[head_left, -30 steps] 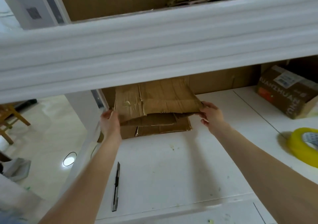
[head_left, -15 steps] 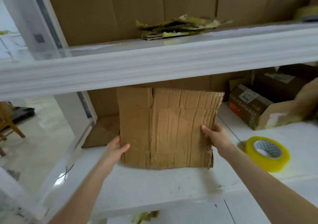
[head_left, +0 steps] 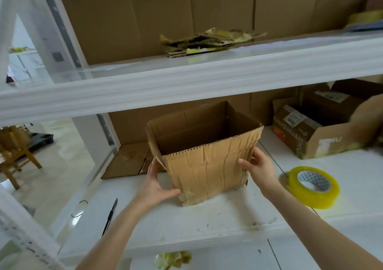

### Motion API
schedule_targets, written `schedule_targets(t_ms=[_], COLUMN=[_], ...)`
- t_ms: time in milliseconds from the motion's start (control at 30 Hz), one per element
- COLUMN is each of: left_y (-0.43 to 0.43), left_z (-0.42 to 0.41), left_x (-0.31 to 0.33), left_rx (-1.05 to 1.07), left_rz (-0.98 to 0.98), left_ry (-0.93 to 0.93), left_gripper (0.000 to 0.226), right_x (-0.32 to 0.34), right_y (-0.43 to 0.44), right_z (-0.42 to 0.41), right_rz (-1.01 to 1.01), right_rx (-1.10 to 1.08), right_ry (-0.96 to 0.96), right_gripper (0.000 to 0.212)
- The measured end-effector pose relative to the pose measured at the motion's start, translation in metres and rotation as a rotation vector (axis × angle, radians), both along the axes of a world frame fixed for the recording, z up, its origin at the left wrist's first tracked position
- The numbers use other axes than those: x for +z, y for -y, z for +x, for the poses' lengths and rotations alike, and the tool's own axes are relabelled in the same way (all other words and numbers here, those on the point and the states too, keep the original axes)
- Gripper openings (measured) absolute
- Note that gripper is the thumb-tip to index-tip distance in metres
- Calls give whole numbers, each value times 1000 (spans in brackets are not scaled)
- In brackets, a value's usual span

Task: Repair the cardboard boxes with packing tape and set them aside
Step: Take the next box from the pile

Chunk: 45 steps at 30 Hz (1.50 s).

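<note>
The worn cardboard box (head_left: 207, 166) is no longer a flat sheet: half a second ago it was held upright as a folded panel, and a second ago it was just being lifted off the pile of flattened cardboard (head_left: 126, 160) at the back. Now it is pulled open into a four-walled tube with its mouth upward and the dark inside showing. It stands on the white lower shelf (head_left: 207, 218), its creased, peeling front wall facing the camera. The left grip (head_left: 157, 184) has dropped to the box's lower left corner, thumb laid across the bottom of the front wall and fingers wrapped behind the side. The right grip (head_left: 259, 166) clasps the right edge about halfway up, thumb on the front and fingers curled round the corner. Both are closed on the cardboard. The yellow tape roll (head_left: 310, 199) lies flat on the same shelf, near the right wrist but apart from the box, as it did before. A slim black tool (head_left: 109, 218), out of sight half a second ago, lies again near the shelf's left edge beside the left forearm. Behind the tape an open printed box (head_left: 300, 131) sits unmoved, and torn cardboard scraps (head_left: 207, 41) rest on the upper shelf (head_left: 207, 70).
</note>
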<state>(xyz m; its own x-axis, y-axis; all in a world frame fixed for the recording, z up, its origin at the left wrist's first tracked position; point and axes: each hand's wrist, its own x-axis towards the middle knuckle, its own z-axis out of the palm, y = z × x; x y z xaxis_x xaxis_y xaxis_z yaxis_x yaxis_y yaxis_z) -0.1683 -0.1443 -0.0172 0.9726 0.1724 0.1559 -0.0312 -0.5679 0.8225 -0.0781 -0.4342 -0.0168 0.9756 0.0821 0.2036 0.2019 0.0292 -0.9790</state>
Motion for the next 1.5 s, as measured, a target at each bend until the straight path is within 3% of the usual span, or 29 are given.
schedule_targets(t_ms=[133, 267, 333, 467, 567, 700, 833, 1000, 1167, 1333, 1400, 1500], left_y=[1, 0, -4, -21, -33, -34, -27, -20, -19, -20, -25, -28], left_z=[5, 13, 18, 24, 26, 27, 27, 27, 29, 31, 40, 57], left_x=[1, 16, 24, 31, 38, 49, 52, 57, 55, 59, 70, 96], left_rx=[-2, 68, 100, 90, 82, 53, -36, -95, -32, 24, 117, 92], left_rz=[-88, -423, -517, -538, -479, -304, -367, -305, -128, -92, -54, -27], left_ry=[53, 107, 98, 123, 100, 87, 276, 231, 147, 233, 283, 105], left_gripper=[126, 74, 67, 65, 67, 81, 91, 54, 27, 31, 59, 116], right_x=[1, 13, 17, 18, 16, 34, 48, 58, 62, 65, 68, 71], right_y=[-3, -14, -21, -29, -33, -35, -26, -20, -7, -5, -5, -5], right_z=[1, -5, -8, -11, -10, -3, 6, 11, 6, 1, 5, 10], right_rz=[-95, -546, -756, -896, -829, -438, -537, -760, -735, -466, -518, -562], right_rx=[-71, -130, -128, -142, -169, -157, -65, 3, 81, 95, 18, -5], right_ry=[58, 287, 412, 505, 567, 458, 380, 353, 297, 214, 186, 107], right_gripper=[43, 67, 78, 77, 75, 86, 80, 33, 29, 28, 25, 59])
